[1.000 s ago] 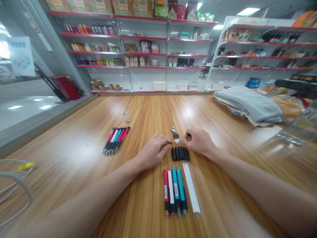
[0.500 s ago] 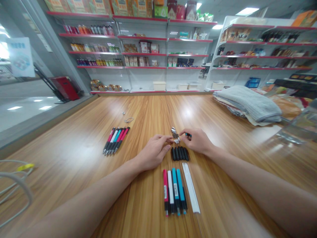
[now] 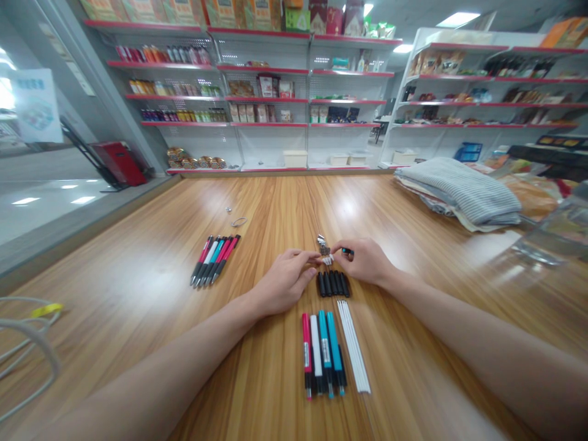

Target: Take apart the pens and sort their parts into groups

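My left hand (image 3: pixel 285 278) rests on the table with its fingers stretched out, the tips at a row of small white pen parts (image 3: pixel 327 261). Opposite it, my right hand (image 3: pixel 367 262) is curled, with a small black piece with a blue end (image 3: pixel 348 252) in its fingers and its fingertips at the same cluster. Just beyond the white parts lie small springs (image 3: pixel 324 250) and shiny silver tips (image 3: pixel 321 239). Nearer to me are several black pen grips (image 3: pixel 334 284), pink, white and blue pen barrels (image 3: pixel 325 352), and white refills (image 3: pixel 353 346).
Several assembled pens (image 3: pixel 213 262) lie in a row at the left, a thin ring (image 3: pixel 239 222) behind them. A white cable (image 3: pixel 32 334) loops at the left edge. Folded cloths (image 3: pixel 459 193) and a clear container (image 3: pixel 554 236) are at the right. Stocked shelves (image 3: pixel 271 125) stand behind the table.
Both hands stay almost in place over the small parts; the right fingertips shift very slightly. The laid-out pen parts have not moved.
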`<state>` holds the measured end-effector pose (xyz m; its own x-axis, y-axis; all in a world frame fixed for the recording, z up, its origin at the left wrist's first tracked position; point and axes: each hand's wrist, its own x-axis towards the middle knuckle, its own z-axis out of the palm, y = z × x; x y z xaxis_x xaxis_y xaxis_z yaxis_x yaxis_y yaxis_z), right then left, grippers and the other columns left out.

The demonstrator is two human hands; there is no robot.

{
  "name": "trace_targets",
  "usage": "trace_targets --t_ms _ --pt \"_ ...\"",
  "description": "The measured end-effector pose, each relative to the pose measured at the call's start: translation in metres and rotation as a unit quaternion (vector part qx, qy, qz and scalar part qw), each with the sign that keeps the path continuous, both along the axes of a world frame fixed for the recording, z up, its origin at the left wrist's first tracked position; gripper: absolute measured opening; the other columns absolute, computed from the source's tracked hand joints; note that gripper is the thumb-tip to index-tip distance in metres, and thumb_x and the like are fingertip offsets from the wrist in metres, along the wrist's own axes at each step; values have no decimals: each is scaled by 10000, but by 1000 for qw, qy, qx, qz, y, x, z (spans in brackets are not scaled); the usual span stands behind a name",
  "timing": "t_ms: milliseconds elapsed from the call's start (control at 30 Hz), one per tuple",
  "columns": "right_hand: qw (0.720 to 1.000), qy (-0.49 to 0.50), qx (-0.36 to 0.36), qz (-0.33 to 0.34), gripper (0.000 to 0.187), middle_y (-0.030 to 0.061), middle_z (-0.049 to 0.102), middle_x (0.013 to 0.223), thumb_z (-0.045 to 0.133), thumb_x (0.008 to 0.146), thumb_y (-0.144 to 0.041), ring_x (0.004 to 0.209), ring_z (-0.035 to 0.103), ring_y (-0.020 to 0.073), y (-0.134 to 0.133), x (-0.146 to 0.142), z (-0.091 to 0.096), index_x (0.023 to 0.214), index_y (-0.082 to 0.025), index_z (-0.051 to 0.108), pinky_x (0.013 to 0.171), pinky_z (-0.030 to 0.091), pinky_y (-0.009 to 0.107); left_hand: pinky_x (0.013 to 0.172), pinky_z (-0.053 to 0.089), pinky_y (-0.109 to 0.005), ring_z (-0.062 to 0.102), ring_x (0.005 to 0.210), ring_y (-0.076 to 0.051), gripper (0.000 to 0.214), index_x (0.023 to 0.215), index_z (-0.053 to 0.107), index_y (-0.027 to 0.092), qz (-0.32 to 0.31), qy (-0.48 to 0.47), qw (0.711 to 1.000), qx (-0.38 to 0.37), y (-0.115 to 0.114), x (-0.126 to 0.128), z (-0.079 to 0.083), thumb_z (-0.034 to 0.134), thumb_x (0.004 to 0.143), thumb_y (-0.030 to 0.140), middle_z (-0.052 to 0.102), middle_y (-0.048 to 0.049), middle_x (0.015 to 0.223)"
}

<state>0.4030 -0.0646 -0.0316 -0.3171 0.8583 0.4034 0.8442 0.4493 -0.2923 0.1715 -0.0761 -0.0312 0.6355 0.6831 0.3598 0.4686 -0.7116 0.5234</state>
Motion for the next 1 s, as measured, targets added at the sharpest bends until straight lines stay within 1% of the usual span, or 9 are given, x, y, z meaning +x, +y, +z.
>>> trace_targets --t_ms 133,300,600,1000 --pt "1000 -1 8 -5 210 6 680 685 534 775 -237 613 603 138 1 -1 -2 899 -240 704 598 399 223 1004 376 -421 471 1166 -216 320 1233 505 227 0 5 1000 0 0 0 0 404 933 276 595 -55 1207" --pt "1000 0 4 -1 185 -2 670 664 549 759 -231 593 591 132 -1 -1 0 863 -235 701 584 388 222 1013 371 -418 464 1171 -215 325 1237 502 220 1 13 1000 -3 0 -1 1 395 938 285 587 -58 1213" --pt "1000 -1 -6 0 157 -5 635 618 559 769 -268 565 568 125 1 0 0 842 -225 691 557 363 216 999 384 -415 477 1157 -216 324 1232 505 214 -1 11 1000 -2 -1 -1 2 385 940 285 593 -67 1195" --pt "1000 2 -14 5 154 -7 636 611 563 769 -269 556 560 119 -2 -1 2 842 -227 692 558 360 214 1001 384 -411 481 1150 -214 321 1225 513 212 0 14 1000 1 -1 -1 2 389 940 288 595 -63 1191"
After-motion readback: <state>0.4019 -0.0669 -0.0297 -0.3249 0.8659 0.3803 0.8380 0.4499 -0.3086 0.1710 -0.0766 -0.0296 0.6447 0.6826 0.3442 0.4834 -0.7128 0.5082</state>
